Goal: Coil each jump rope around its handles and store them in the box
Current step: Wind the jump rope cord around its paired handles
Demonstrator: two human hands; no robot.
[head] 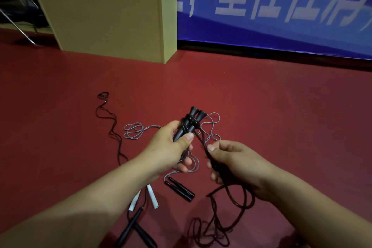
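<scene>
**Dark rope part-wound on paired handles, held over a red floor**

Red flooring (pixel 261 106) fills the scene, with a blue banner (pixel 281 6) bearing white characters along the far wall. At the far left stands a pale yellow-green box (pixel 104 16), its broad side facing the camera; whether it is open cannot be told from here.

On the floor at left a thin dark cord (pixel 112 127) snakes from far to near. Just right of it a grey cord (pixel 133 131) lies in loose loops. Near the bottom left, two white handles (pixel 152 197) rest beside a crossed pair of long black handles (pixel 132 227).

The left hand (pixel 171 147) grips a pair of black handles (pixel 189 125) held side by side, fingers curled round them and thumb pressed on top; a few turns of dark rope (pixel 203 141) wrap them just below their flared far ends. Below this hand another pair of black handles (pixel 180 188) lies on the floor.

The right hand (pixel 235 163) pinches the dark rope between thumb and curled fingers, the strand running taut from the wrapped handles. The rest of that rope hangs below the right hand and piles in loops on the near floor.
</scene>
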